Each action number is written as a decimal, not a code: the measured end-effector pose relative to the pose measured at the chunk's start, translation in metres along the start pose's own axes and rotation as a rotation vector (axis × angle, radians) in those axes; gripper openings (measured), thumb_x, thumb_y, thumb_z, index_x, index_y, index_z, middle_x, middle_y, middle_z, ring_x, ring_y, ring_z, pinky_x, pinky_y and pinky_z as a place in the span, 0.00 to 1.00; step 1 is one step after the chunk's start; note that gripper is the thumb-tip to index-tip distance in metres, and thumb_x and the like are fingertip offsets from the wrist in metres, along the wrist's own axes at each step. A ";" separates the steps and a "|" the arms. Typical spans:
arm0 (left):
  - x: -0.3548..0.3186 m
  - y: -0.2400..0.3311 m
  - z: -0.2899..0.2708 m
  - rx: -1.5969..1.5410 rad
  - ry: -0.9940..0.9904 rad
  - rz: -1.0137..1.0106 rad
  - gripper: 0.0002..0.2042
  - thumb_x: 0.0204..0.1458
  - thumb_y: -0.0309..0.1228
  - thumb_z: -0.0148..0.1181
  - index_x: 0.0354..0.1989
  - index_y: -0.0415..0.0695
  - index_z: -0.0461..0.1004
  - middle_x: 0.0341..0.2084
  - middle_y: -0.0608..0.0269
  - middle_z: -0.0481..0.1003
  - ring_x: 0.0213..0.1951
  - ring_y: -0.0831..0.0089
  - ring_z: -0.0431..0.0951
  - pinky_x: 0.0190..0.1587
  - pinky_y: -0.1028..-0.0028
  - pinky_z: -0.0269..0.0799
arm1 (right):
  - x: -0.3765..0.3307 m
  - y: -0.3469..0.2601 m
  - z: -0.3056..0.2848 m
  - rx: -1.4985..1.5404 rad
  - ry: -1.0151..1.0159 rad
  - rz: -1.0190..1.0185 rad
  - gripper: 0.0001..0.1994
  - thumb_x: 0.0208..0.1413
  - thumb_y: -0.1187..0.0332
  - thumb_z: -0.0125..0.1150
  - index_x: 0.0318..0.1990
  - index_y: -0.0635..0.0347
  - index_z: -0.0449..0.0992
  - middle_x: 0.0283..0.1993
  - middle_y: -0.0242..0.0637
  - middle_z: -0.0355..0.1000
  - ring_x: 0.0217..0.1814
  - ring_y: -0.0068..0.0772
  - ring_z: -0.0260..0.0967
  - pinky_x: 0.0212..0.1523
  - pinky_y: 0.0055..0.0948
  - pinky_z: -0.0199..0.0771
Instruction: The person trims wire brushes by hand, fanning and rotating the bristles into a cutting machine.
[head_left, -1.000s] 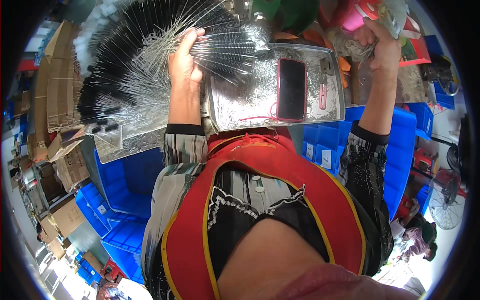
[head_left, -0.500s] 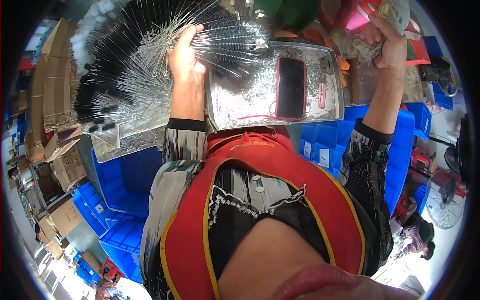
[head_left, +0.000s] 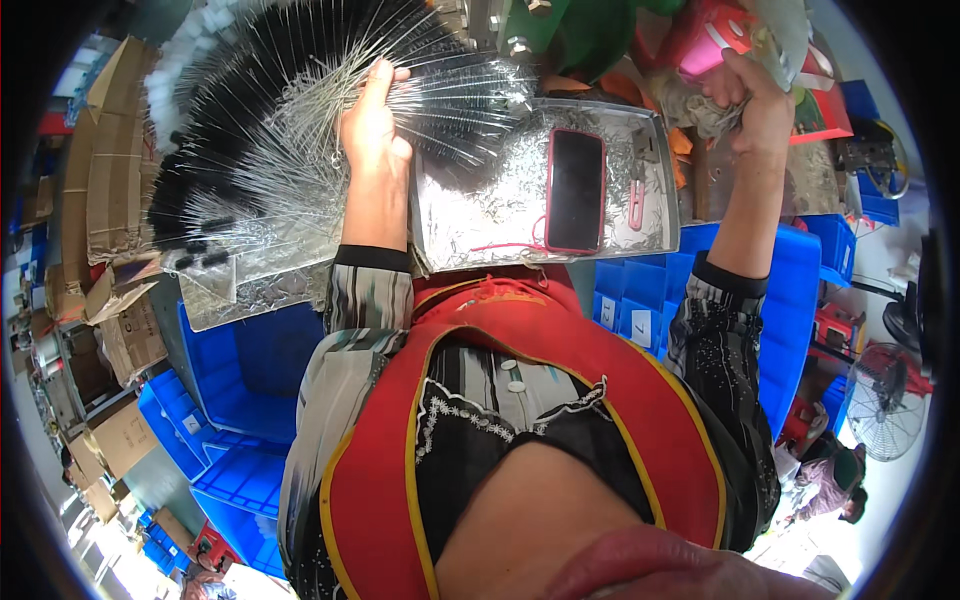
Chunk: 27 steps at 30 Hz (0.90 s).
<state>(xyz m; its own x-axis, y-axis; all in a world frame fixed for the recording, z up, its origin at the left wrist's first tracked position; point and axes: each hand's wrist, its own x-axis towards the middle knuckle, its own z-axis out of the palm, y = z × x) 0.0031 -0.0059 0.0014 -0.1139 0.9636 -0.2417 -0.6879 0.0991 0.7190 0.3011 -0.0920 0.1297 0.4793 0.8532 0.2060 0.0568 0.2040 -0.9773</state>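
Observation:
At the upper left fans out a large heap of thin wire brushes (head_left: 270, 130) with bare wire stems and black bristles. My left hand (head_left: 375, 125) is closed round a bunch of these stems, thumb on top. At the upper right my right hand (head_left: 760, 110) has its fingers curled beside a greyish, tangled bundle (head_left: 700, 105) and a pink object (head_left: 712, 55). What its fingertips grip, if anything, is hidden. Between the hands lies a shallow metal tray (head_left: 450, 235) strewn with short wire bits.
A phone (head_left: 577, 190) with a red case and a pink-handled cutter (head_left: 636, 203) lie in the tray. Green machine parts (head_left: 575, 40) stand behind it. Blue bins (head_left: 245, 360) are below the bench at left, more blue bins (head_left: 790, 330) at right. A fan (head_left: 885, 400) stands far right.
The whole view has shifted slightly, with the tray lower in it. My right hand appears a little further left and lower. My left hand keeps its hold on the wire brushes.

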 end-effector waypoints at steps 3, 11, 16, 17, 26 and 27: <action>0.001 -0.002 -0.002 -0.030 0.045 0.012 0.08 0.45 0.27 0.57 0.32 0.36 0.69 0.26 0.51 0.73 0.26 0.66 0.73 0.29 0.67 0.74 | 0.000 -0.001 0.000 -0.023 0.001 0.036 0.14 0.44 0.73 0.51 0.10 0.59 0.59 0.11 0.32 0.53 0.15 0.28 0.53 0.24 0.27 0.59; -0.001 -0.001 0.005 -0.058 0.090 0.019 0.09 0.45 0.26 0.57 0.33 0.34 0.69 0.27 0.48 0.73 0.26 0.65 0.74 0.28 0.66 0.74 | -0.001 0.012 -0.004 -0.022 -0.026 -0.017 0.13 0.44 0.72 0.51 0.11 0.59 0.59 0.11 0.32 0.54 0.15 0.28 0.54 0.25 0.28 0.60; -0.001 0.000 0.005 -0.073 0.085 0.009 0.09 0.44 0.26 0.58 0.33 0.34 0.69 0.26 0.49 0.73 0.26 0.65 0.73 0.29 0.66 0.74 | 0.009 -0.010 -0.006 -0.014 -0.069 0.112 0.13 0.45 0.72 0.51 0.12 0.60 0.60 0.11 0.31 0.52 0.15 0.27 0.53 0.23 0.27 0.59; -0.002 0.001 0.007 -0.068 0.088 0.012 0.09 0.44 0.26 0.58 0.33 0.34 0.69 0.26 0.49 0.73 0.26 0.65 0.73 0.29 0.66 0.74 | 0.004 -0.011 0.000 0.001 -0.046 0.047 0.13 0.45 0.72 0.52 0.12 0.60 0.60 0.11 0.30 0.51 0.15 0.25 0.52 0.22 0.26 0.59; -0.001 0.010 0.009 0.041 0.082 -0.011 0.11 0.42 0.30 0.61 0.31 0.35 0.71 0.27 0.54 0.74 0.25 0.70 0.73 0.29 0.73 0.72 | 0.000 0.048 -0.018 0.134 -0.102 -0.099 0.08 0.40 0.77 0.53 0.13 0.67 0.66 0.11 0.38 0.60 0.15 0.31 0.60 0.26 0.32 0.65; -0.002 0.012 0.009 0.034 0.091 -0.017 0.11 0.42 0.30 0.61 0.30 0.35 0.71 0.27 0.53 0.74 0.26 0.70 0.73 0.30 0.73 0.72 | 0.000 0.039 -0.016 0.157 -0.088 -0.063 0.09 0.40 0.77 0.54 0.13 0.67 0.66 0.11 0.38 0.59 0.14 0.30 0.59 0.24 0.32 0.65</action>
<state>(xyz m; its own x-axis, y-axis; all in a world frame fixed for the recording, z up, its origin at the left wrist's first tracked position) 0.0009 -0.0044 0.0165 -0.1678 0.9355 -0.3109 -0.6659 0.1250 0.7355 0.3173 -0.0923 0.0911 0.4001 0.8736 0.2770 -0.0559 0.3249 -0.9441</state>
